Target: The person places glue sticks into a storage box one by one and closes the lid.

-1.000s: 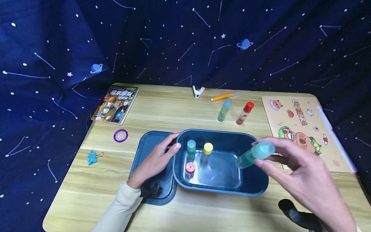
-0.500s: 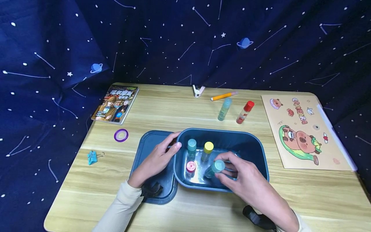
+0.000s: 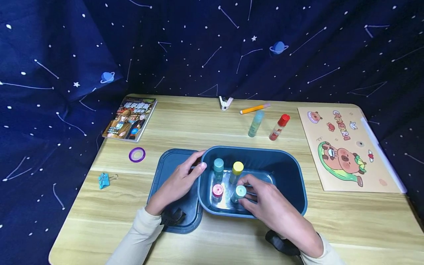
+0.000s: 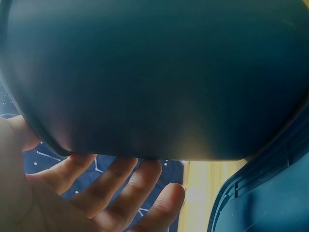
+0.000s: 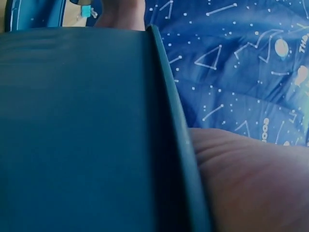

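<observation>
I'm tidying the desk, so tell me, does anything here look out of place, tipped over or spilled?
Nothing is spilled or damaged. Two glue sticks, a green one and a red-capped one, lie on their sides on the table, while those in the blue bin stand upright. The bin's lid lies beside it.

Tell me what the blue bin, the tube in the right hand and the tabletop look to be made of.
Blue bin: likely moulded plastic, smooth, semi-gloss, with a sheen on its floor.
Teal-capped tube, held by the right hand: probably translucent plastic, matte cap.
Tabletop: light wood grain, perhaps laminate; the even satin surface leaves that open.
</observation>
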Demonstrator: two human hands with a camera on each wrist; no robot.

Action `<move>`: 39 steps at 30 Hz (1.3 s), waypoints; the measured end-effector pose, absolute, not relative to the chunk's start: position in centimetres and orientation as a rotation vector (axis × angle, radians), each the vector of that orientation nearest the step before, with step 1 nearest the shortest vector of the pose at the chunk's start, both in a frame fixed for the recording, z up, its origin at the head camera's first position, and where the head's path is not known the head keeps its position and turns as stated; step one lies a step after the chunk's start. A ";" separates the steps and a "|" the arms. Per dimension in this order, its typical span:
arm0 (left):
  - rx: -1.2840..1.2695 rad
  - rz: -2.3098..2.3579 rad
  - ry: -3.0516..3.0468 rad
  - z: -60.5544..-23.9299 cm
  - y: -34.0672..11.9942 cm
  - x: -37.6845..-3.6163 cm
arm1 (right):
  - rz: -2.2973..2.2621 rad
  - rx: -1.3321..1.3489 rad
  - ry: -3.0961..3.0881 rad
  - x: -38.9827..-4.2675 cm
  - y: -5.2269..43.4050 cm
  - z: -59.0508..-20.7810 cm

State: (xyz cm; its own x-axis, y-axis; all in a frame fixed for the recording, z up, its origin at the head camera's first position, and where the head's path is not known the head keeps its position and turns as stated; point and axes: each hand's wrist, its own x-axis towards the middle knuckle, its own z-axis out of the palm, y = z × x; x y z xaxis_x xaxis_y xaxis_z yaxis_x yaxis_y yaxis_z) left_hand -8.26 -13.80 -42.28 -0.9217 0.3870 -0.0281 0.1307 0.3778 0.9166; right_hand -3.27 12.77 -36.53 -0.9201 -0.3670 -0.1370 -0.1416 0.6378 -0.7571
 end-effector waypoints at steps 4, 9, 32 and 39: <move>0.464 1.564 2.397 -42.2 -13.8 -8.2 | -1.149 -0.447 2.558 -3.6 12.7 -36.7; 0.457 1.569 2.390 -42.0 -13.7 -8.2 | -1.154 -0.520 2.523 -4.1 12.6 -36.9; 0.433 1.570 2.379 -42.0 -13.7 -8.3 | -1.032 -0.369 2.624 -3.4 14.4 -34.9; 0.449 1.586 2.377 -42.1 -13.7 -8.2 | -1.371 -0.345 2.813 -4.0 21.3 -31.7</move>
